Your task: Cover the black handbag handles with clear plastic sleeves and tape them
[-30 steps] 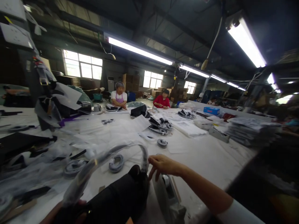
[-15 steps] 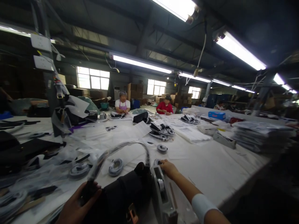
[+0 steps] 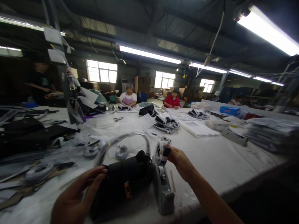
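Note:
A black handbag (image 3: 122, 183) lies on the white table in front of me, its plastic-wrapped handle (image 3: 121, 140) arching up behind it. My left hand (image 3: 77, 194) rests on the bag's left end, fingers curled against it. My right hand (image 3: 178, 160) is closed on a small wrapped bundle (image 3: 162, 152) with black and white parts, held just above a grey tape dispenser (image 3: 161, 183) that stands to the right of the bag.
The white table (image 3: 210, 165) is strewn with coiled straps (image 3: 121, 151), plastic sheets and black bags at the left. Stacks of flat packets (image 3: 268, 130) lie at the right. Two people sit at the far end; another stands at the far left.
My right hand has lifted a small wrapped bundle from the table behind the dispenser. My left hand has slid from the handle's base onto the bag's side. The view has shifted left.

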A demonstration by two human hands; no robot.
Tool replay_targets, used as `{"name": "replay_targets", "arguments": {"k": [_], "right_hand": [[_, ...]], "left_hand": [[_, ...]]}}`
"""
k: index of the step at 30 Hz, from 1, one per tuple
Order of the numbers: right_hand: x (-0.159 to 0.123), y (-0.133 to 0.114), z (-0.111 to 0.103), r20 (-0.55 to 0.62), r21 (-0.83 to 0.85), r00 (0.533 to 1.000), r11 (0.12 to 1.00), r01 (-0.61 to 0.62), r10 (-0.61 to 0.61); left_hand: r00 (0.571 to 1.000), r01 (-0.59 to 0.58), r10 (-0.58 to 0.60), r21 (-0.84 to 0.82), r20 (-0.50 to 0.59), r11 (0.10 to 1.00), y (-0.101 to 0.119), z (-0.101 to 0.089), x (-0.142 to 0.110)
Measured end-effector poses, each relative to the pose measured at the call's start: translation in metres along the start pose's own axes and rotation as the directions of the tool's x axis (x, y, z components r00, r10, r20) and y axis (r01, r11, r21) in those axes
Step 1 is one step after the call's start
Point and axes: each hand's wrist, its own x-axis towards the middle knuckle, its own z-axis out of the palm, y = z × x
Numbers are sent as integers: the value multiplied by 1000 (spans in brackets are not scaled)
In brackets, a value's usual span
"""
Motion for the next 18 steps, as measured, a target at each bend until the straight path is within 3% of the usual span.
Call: {"name": "replay_targets", "arguments": {"k": [2,3,5,7,10,11,13,15,17,18], "right_hand": [[-24,-13,32,134,164,989,983,-78,56],[-33,-17,47,194,184,978,977,-112,75],[-48,-21,73,298,120,952,986,-116,76],[-58,-22,92,376,5,926,999,-46,41],[-65,-21,105,482,-62,876,998,24,9],[-67,-20,107,503,-59,864,998,23,9],[-74,-16,109,451,-47,892,998,40,-15],[-84,-9,112,231,-89,969,990,112,-89],[-98,0,120,-19,-179,988,973,147,-153],[-104,6,127,-82,-198,986,972,127,-146]], "left_hand": [[970,-94,107,-68,220,993,28,10,-13],[948,-142,166,-104,273,984,39,15,-18],[914,-272,292,-109,280,956,54,20,-21],[862,-339,356,-111,361,934,60,16,-20],[772,-214,272,-169,574,962,60,0,-18],[762,-145,222,-173,608,974,57,-6,-19],[798,-13,111,-166,592,986,48,-14,-22],[851,152,-34,-185,524,971,35,-16,-27],[887,312,-180,-263,425,913,22,-13,-32],[898,360,-235,-315,371,878,17,-10,-35]]}}
